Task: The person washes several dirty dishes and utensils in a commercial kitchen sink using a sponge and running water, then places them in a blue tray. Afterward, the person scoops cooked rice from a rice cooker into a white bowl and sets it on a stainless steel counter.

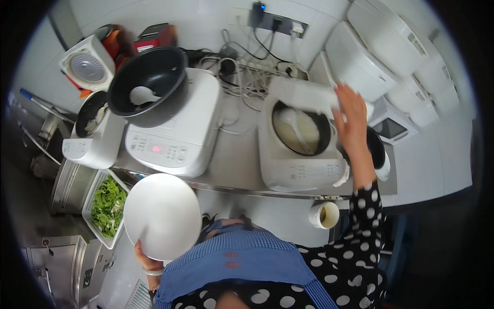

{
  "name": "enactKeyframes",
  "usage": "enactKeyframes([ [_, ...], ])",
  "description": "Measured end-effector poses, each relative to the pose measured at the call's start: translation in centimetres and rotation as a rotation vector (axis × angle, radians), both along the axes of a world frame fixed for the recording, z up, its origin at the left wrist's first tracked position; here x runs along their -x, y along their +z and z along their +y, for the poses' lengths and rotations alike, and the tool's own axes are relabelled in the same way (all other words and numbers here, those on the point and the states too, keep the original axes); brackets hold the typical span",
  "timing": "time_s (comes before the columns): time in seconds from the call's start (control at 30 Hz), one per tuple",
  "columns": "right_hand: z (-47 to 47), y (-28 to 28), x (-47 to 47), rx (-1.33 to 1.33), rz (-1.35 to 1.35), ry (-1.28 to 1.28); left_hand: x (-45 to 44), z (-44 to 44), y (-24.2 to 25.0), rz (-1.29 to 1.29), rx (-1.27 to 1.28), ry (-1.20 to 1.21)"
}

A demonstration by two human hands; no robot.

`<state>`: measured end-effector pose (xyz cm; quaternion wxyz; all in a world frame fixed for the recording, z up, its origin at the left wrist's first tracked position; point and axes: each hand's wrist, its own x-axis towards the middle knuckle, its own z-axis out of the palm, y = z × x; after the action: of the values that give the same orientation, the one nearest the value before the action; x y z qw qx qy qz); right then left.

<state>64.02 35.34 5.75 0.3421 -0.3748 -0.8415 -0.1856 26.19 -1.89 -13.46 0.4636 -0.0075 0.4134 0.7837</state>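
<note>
My left hand (148, 258) grips the lower rim of a wide white plate or shallow bowl (164, 216), thumb on its inner face. Nothing shows on its surface. At the right edge of a white rice cooker (305, 172), my right hand (351, 117) is raised with its fingers extended, blurred. It overlaps the cooker's raised lid (303, 94); whether it touches the lid cannot be told. Inside the cooker's dark pot, a white rice paddle (299, 133) lies in pale, wet-looking rice or porridge (287, 133).
A closed rice cooker (173, 154) bears a dark inner pot (166, 77) with a white ladle (142, 95). Left of it stands a smaller open cooker (92, 148). Tangled cords (247, 77) lie behind. Leafy greens fill a white basket (87, 210); a white bucket (314, 216) stands below the counter.
</note>
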Motion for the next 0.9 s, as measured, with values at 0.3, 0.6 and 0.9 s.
enactKeyframes([
  [0.3,12.5,2.6,1.7,-0.273,0.106,0.159,-4.0,-0.6,2.9,0.058,0.070,0.084],
  [0.6,8.9,2.0,2.7,-0.110,0.347,0.239,-3.7,-1.5,1.4,0.059,0.010,0.260],
  [0.9,7.2,-12.6,0.1,0.875,-0.394,-0.347,-3.0,-2.1,1.5,0.026,0.010,0.207],
])
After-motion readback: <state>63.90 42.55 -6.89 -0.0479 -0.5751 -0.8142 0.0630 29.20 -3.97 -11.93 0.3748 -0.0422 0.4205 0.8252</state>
